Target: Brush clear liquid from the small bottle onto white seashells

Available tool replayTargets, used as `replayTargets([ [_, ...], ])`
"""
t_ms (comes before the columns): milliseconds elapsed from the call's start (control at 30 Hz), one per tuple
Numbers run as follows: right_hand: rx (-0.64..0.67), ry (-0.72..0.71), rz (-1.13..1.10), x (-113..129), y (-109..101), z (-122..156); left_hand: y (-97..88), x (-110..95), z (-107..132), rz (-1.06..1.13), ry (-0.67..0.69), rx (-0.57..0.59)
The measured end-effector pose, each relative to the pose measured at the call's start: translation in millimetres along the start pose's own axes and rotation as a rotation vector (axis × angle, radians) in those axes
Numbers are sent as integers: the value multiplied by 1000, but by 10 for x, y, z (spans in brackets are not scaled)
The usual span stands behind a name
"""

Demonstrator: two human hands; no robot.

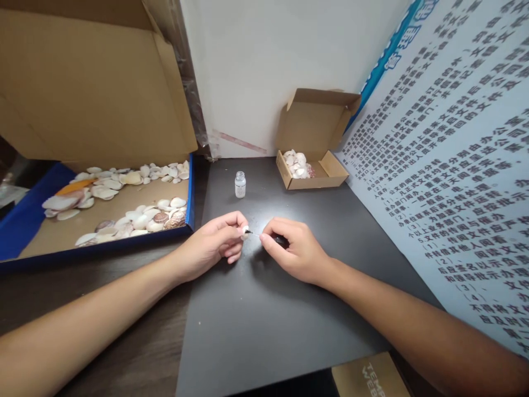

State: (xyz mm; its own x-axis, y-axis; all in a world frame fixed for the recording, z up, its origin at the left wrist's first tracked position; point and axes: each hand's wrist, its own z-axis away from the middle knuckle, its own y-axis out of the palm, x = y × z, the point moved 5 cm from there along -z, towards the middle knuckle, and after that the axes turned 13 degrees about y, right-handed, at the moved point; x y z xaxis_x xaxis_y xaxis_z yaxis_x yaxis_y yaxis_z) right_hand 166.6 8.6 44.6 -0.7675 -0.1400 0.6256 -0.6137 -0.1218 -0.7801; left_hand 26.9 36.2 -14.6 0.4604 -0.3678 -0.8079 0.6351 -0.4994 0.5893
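Note:
Between the thumb and fingers of my left hand [215, 242] is a small white shell [245, 229], partly covered by the fingertips. My right hand [295, 248] grips a small brush with a black cap [281, 241] and a thin pale stem. The dark brush tip is at the shell and seems to touch it. Beyond the hands, an uncapped small glass bottle [240, 187] with a white label stands upright on the dark tabletop [248, 331].
At left, a blue-sided cardboard box [190, 193] lies open with many shells [140, 220] inside. A smaller brown box [318, 184] at the back right holds white shells [296, 164]. A printed panel [467, 165] stands on the right; a lettered brown box [367, 375] sits at the near edge.

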Motion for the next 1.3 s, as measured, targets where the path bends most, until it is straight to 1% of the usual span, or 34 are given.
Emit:
replayTargets([
  [67,-41,47,35,-23,-19,-13,3,-1,-2,3,2,-2],
  [133,-51,49,21,-21,-32,-17,5,-3,-4,10,7,-1],
  [233,-18,-6,-51,16,-28,-5,6,-3,-7,24,15,6],
  [300,8,-7,-50,20,-10,2,2,1,-8,25,15,5],
  [433,53,86,28,-33,34,-10,-7,6,-8,9,5,-5],
  [533,47,113,24,-49,30,-19,-8,3,-7,5,0,-5],
  [700,41,109,5,-41,25,-17,-4,2,-3,22,2,-1],
  [1000,142,116,9,-46,74,-11,-12,22,-2,26,-5,5],
  [1167,99,104,-14,-35,48,-1,-8,14,1,24,1,10],
  [1300,79,37,-87,-2,17,18,-18,18,5,16,-2,14],
])
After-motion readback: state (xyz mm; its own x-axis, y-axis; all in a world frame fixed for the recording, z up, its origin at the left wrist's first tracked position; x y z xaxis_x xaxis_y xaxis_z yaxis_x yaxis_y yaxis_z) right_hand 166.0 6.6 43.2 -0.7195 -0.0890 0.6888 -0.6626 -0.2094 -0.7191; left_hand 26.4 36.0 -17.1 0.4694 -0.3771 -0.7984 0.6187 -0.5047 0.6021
